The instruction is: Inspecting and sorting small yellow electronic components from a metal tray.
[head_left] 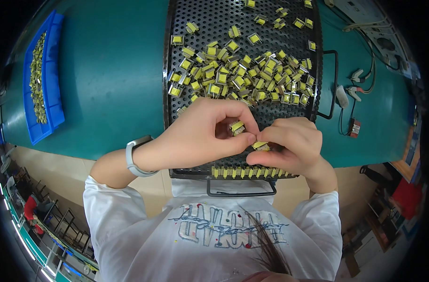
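Over the near part of a black perforated metal tray [245,16], my two hands meet at the fingertips. My left hand [202,134], with a watch on its wrist, is curled around a small yellow-taped transformer [237,127]. Another such transformer [260,145] is between the fingers of my right hand [296,143], and my left fingertips are close against it. Beyond my hands lies a loose heap of the same transformers [238,77]. Along the tray's near edge, several more stand in a tight row [247,172].
A blue bin [54,87] of small parts sits on the green table [111,70] at the left. Wire handles [335,84] stick out from the tray's right and near sides. At the right are an instrument with cables [386,44], clip leads [355,89] and a small red part [355,128].
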Demonstrator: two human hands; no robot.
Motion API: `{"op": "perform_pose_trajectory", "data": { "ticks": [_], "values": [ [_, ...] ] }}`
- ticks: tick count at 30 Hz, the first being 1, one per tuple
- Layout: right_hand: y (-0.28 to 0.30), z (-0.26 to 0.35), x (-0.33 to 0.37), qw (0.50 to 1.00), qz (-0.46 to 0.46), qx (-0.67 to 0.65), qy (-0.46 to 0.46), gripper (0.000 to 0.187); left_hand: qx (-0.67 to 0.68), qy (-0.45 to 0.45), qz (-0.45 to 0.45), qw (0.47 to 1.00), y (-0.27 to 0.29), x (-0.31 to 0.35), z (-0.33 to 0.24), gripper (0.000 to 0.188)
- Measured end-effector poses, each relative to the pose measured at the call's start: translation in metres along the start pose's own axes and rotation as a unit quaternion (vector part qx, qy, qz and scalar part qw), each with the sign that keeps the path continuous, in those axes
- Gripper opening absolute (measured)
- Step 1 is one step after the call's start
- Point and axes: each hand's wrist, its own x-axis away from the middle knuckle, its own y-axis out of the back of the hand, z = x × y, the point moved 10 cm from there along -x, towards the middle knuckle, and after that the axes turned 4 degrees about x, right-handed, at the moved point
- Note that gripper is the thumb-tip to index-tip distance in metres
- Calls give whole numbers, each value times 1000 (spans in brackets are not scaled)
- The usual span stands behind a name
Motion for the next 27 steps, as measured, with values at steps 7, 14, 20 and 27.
{"op": "perform_pose_trajectory", "data": {
  "ticks": [7, 14, 20, 27],
  "values": [
    [2, -6, 0, 999, -12, 14, -34, 41, -87, -58, -58, 993, 7, 2, -8, 9],
    [3, -8, 1, 998, -8, 22, -64, 42, -94, -45, -51, 993, 8, 2, -7, 10],
    [-2, -2, 2, 997, -1, 76, -10, 49, -42, 21, -16, 999, 2, 0, 7, 20],
    [-5, 8, 2, 994, -2, 107, 29, 52, -26, 26, -11, 999, 0, 1, 8, 20]
  ]
}}
